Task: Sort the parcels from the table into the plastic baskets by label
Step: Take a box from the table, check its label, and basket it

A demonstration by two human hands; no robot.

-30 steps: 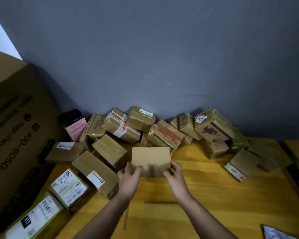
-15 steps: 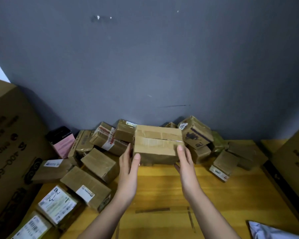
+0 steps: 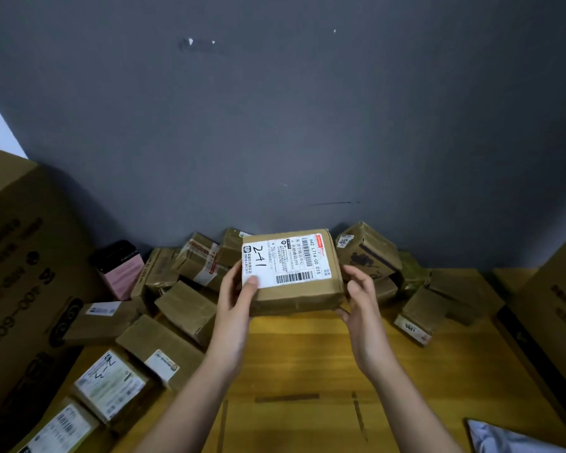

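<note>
I hold a brown cardboard parcel [image 3: 294, 289] lifted above the wooden table [image 3: 307, 371], its top turned toward me. A white shipping label [image 3: 285, 263] on it carries barcodes and the handwritten mark "2-41". My left hand [image 3: 237, 299] grips the parcel's left side, thumb on the label's corner. My right hand [image 3: 358, 299] cups the right side with curled fingers. Several other taped brown parcels [image 3: 183, 308] lie piled along the wall behind and to the left. No plastic basket is in view.
A large printed carton [image 3: 20, 273] stands at the left and another [image 3: 556, 308] at the right edge. A pink and black box [image 3: 120, 273] leans near the wall. A grey poly mailer [image 3: 517, 441] lies at the lower right.
The parcel has been lifted from the table and rotated, so its labelled face now points up at me. Both hands rose with it.
</note>
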